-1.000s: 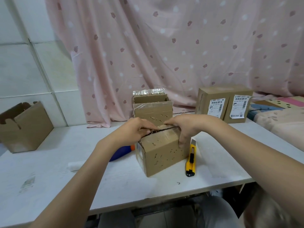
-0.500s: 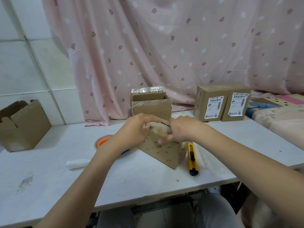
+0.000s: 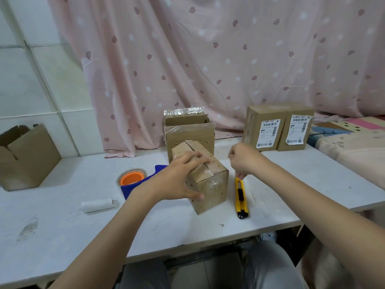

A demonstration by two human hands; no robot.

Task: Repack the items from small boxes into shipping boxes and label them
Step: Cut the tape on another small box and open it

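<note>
A small brown cardboard box point(image 3: 210, 184) with taped flaps stands on the white table point(image 3: 62, 215). My left hand point(image 3: 179, 178) holds it, fingers over the top and thumb on the near side. To its right lies a yellow utility knife point(image 3: 241, 197). My right hand point(image 3: 243, 161) is curled above the knife's far end, and its fingertips pinch that end. Behind the small box stands an open cardboard box point(image 3: 188, 132) with clear tape on its flap and something foil-wrapped at the back.
A blue tape dispenser with an orange roll point(image 3: 133, 180) sits left of the small box, and a white paper roll point(image 3: 96, 205) lies nearer me. An open empty carton point(image 3: 25, 157) stands far left. Two labelled boxes point(image 3: 279, 128) stand back right. A pink curtain hangs behind.
The small box was tipped and turned, and now stands with a different side toward me. My right hand left the box and went down to the knife's far end. The camera tilted down.
</note>
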